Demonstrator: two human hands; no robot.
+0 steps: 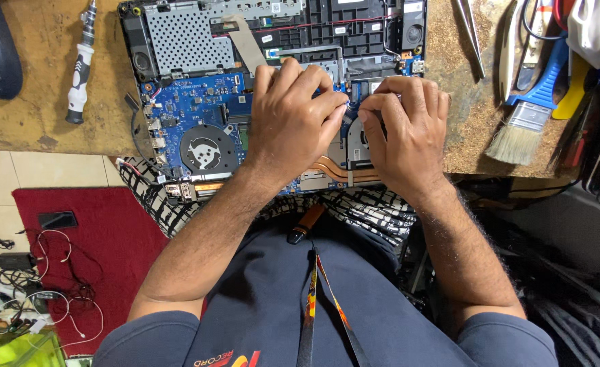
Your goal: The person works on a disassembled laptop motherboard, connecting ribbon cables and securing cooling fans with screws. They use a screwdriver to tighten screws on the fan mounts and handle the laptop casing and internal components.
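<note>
An opened laptop (198, 47) lies on a worn wooden bench, its blue circuit board (191, 102) and round fan (207, 149) exposed. My left hand (290, 119) rests on the board's middle, fingertips pinched together near a small part at the board's upper centre. Opposite it, my right hand (405, 132) covers a second fan and copper heat pipes (330, 168), its fingers curled toward the same spot. The fingertips of both hands nearly meet. What they pinch is too small to make out.
A screwdriver (79, 75) lies left of the laptop. A blue-handled brush (527, 112) and metal tweezers (471, 34) lie on the right. Below the bench are a red mat (103, 231), tangled cables (35, 292) and my lap.
</note>
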